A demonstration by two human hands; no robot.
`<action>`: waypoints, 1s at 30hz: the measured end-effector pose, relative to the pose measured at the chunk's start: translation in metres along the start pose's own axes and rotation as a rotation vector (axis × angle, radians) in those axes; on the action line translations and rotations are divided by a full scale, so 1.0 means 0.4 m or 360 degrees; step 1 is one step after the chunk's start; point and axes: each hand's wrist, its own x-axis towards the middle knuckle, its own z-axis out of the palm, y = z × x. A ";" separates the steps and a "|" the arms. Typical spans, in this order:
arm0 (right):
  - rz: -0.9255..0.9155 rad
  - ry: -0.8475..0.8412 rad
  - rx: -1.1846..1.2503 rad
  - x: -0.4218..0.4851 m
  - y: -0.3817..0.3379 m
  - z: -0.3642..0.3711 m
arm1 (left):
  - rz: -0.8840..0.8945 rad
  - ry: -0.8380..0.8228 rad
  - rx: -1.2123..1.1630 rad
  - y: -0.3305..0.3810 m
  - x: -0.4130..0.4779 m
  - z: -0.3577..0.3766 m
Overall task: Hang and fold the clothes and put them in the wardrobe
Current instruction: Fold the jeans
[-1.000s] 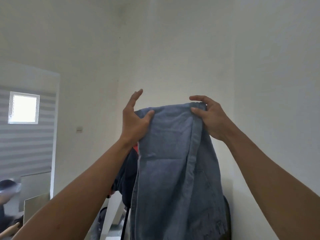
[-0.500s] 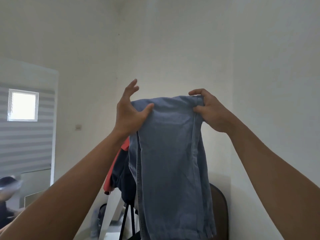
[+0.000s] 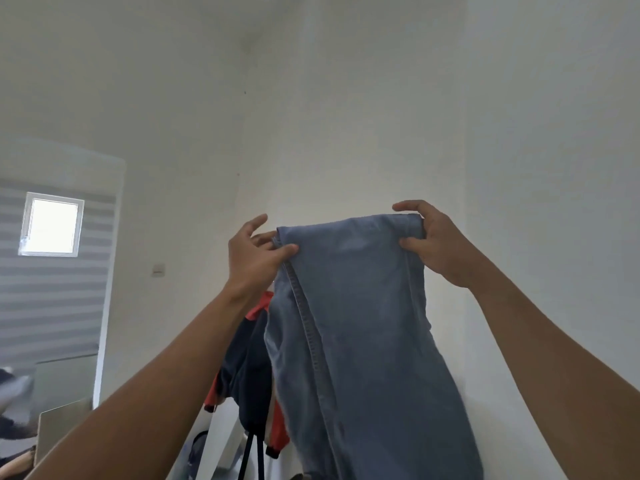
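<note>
A pair of blue jeans (image 3: 353, 323) is being held up high in front of a white wall (image 3: 346, 116), with the cloth hanging straight down past the bottom of the frame. Its top left corner is being pinched by the left hand (image 3: 254, 261): the thumb is being pressed on the front of the cloth, the other fingers are partly hidden behind it, and one finger is being held straight, clear of the fabric. The top right corner is being gripped by the right hand (image 3: 438, 247), with the thumb lying on the front and the fingers curled over the top edge. The two hands are being held apart, with the width of the jeans stretched between them. Behind the jeans, to the left, a red and navy garment (image 3: 249, 362) is hanging, partly covered. Farther left, a small bright window (image 3: 52, 225) is being seen against striped blinds (image 3: 48, 306), and a wall switch (image 3: 158, 270) is being seen between the blinds and the left hand.
</note>
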 end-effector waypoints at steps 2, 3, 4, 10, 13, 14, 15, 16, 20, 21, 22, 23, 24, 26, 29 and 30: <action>0.0003 -0.0004 -0.0036 -0.008 0.016 0.002 | 0.0068 0.0018 -0.0004 0.014 0.009 0.010; 0.0009 -0.0004 -0.0060 -0.011 0.025 0.006 | 0.0097 0.0025 0.0006 0.019 0.015 0.013; 0.0012 0.0003 -0.0070 -0.014 0.031 0.013 | 0.0127 0.0029 0.0040 0.022 0.022 0.013; -0.0057 -0.0023 -0.0230 -0.011 0.039 0.037 | 0.0180 0.0052 0.0267 0.035 0.053 -0.008; -0.0106 0.0042 -0.0397 0.003 0.030 0.047 | 0.0230 0.0053 0.0426 0.043 0.055 -0.023; -0.0125 0.0065 -0.0433 0.008 0.026 0.052 | 0.0254 0.0067 0.0485 0.046 0.053 -0.026; -0.0149 0.0078 -0.0480 0.010 0.021 0.058 | 0.0288 0.0093 0.0551 0.048 0.052 -0.030; -0.0169 0.0100 -0.0528 0.012 0.020 0.064 | 0.0319 0.0119 0.0610 0.050 0.052 -0.033; -0.0229 0.0312 -0.0673 0.001 0.017 0.082 | 0.0390 0.0102 0.0507 0.049 0.048 -0.044; -0.0266 0.0356 -0.0543 -0.007 0.012 0.087 | 0.0404 0.0088 0.0435 0.049 0.046 -0.045; -0.0297 0.0388 -0.0393 -0.012 0.005 0.092 | 0.0422 0.0068 0.0354 0.051 0.044 -0.044; -0.0310 0.0402 -0.0268 -0.018 -0.001 0.097 | 0.0463 0.0048 0.0314 0.056 0.041 -0.040; -0.0313 0.0390 -0.0160 -0.021 -0.005 0.099 | 0.0532 0.0035 0.0328 0.062 0.039 -0.034; -0.0321 0.0284 0.0057 -0.026 -0.016 0.097 | 0.0675 0.0016 0.0441 0.073 0.040 -0.020; -0.0414 0.0259 0.0127 -0.023 -0.030 0.084 | 0.0732 0.0044 0.0503 0.092 0.042 -0.005; -0.0461 0.0348 0.0140 -0.022 -0.035 0.084 | 0.0726 0.0067 0.0509 0.098 0.045 -0.003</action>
